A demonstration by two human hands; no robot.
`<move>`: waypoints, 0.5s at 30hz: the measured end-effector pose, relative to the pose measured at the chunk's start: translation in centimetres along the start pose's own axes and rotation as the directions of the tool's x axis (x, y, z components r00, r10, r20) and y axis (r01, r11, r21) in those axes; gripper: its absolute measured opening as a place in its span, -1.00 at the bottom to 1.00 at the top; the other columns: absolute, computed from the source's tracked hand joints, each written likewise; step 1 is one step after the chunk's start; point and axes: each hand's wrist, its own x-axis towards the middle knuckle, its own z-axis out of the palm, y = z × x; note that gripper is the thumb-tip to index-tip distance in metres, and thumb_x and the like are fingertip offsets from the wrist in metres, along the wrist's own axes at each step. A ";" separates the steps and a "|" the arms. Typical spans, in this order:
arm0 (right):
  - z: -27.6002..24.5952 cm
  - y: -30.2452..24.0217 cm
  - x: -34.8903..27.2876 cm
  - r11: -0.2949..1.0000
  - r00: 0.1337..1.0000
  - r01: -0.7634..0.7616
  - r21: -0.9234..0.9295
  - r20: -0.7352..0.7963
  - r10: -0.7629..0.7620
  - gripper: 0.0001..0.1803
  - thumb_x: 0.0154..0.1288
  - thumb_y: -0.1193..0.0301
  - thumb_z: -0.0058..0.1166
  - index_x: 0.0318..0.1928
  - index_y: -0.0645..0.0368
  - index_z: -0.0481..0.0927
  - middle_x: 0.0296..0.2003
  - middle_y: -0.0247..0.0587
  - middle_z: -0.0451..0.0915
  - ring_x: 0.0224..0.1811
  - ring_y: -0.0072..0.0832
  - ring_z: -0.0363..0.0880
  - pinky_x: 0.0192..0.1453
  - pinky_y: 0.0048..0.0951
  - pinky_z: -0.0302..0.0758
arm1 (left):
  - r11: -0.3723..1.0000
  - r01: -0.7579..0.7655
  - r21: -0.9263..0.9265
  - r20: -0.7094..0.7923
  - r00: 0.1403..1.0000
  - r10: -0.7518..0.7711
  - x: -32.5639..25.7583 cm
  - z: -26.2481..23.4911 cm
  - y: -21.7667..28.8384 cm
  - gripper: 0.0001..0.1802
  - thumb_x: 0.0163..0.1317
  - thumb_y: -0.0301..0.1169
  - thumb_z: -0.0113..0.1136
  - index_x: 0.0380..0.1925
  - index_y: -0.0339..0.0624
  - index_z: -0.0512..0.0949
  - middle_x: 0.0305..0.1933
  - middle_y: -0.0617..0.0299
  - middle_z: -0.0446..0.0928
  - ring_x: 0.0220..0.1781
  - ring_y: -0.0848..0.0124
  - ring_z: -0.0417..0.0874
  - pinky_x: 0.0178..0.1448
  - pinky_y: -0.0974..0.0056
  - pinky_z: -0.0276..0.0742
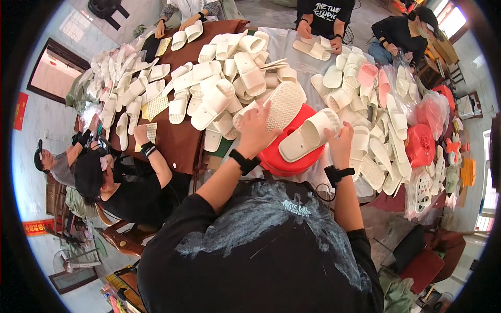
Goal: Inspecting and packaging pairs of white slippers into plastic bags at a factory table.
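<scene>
left hand (255, 130) is curled around a cream slipper (276, 107), fingers wrapped over its edge so the ribbed sole faces up and away from the wearer; held tilted like that, the underside seems turned for a look or to match it to its partner. right hand (342, 141) pinches the strap end of a second cream slipper (309, 136), thumb and fingers pressed together on it, strap side up, the shoe lying just left of that hand. both slippers sit over a red stool (289, 159) that is directly beneath and between the hands, probably serving as a small work surface close to the body. beyond the left hand lies a big heap of cream slippers (224, 78) on a brown table (177, 138), within easy reach. past the right hand, more slippers, a few pink ones (368, 74), spread over clear plastic. to the left, another person's hand (140, 134) rests on the table edge.
</scene>
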 end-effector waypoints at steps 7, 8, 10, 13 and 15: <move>2.7 -0.6 -0.8 0.983 0.981 0.135 -0.123 0.158 -0.115 -0.43 -0.04 0.24 0.41 -0.30 0.33 0.28 0.09 0.24 0.29 0.04 0.04 0.34 0.14 -0.15 0.31 | 0.994 -0.061 0.086 -0.015 0.998 0.062 -0.1 1.5 0.4 0.01 -0.13 -0.29 0.40 0.40 0.09 0.12 0.12 -0.23 0.23 0.21 -0.25 0.23 0.28 -0.13 0.24; 3.0 -0.5 -0.8 0.994 0.983 0.100 -0.044 0.161 -0.091 -0.45 -0.05 0.29 0.41 -0.29 0.33 0.28 0.11 0.23 0.29 0.06 0.04 0.34 0.15 -0.16 0.31 | 0.994 -0.057 0.090 -0.012 0.998 0.058 -0.2 1.2 0.3 0.01 -0.13 -0.29 0.40 0.40 0.09 0.12 0.12 -0.23 0.23 0.21 -0.25 0.23 0.28 -0.13 0.24; 2.9 0.2 -0.1 0.995 0.977 0.101 0.004 0.187 -0.100 -0.46 -0.06 0.34 0.40 -0.28 0.33 0.29 0.12 0.21 0.28 0.08 0.02 0.34 0.15 -0.19 0.32 | 0.998 0.017 -0.068 0.015 1.000 -0.016 -0.3 0.3 0.1 -0.12 -0.03 -0.46 0.21 0.38 -0.07 0.14 0.08 -0.15 0.35 0.18 -0.07 0.36 0.26 0.00 0.31; 2.6 -0.6 0.8 0.991 0.966 0.116 0.062 0.227 -0.127 -0.50 -0.04 0.42 0.37 -0.26 0.33 0.28 0.17 0.15 0.27 0.10 -0.01 0.35 0.15 -0.27 0.34 | 0.645 0.166 -0.746 0.150 0.985 -0.081 -0.1 0.5 -2.0 -0.27 0.07 -0.55 0.04 0.33 -0.24 0.19 0.06 0.00 0.45 0.12 0.23 0.48 0.20 0.19 0.40; 2.4 -0.5 1.4 0.980 0.946 0.187 0.075 0.257 -0.200 -0.52 0.05 0.36 0.32 -0.22 0.35 0.29 0.14 0.14 0.29 0.09 -0.01 0.35 0.14 -0.26 0.34 | 0.493 0.173 -0.853 0.176 0.984 -0.041 -0.8 -0.2 -1.8 -0.40 0.15 -0.58 -0.09 0.27 -0.30 0.27 0.09 0.14 0.48 0.12 0.48 0.47 0.17 0.34 0.41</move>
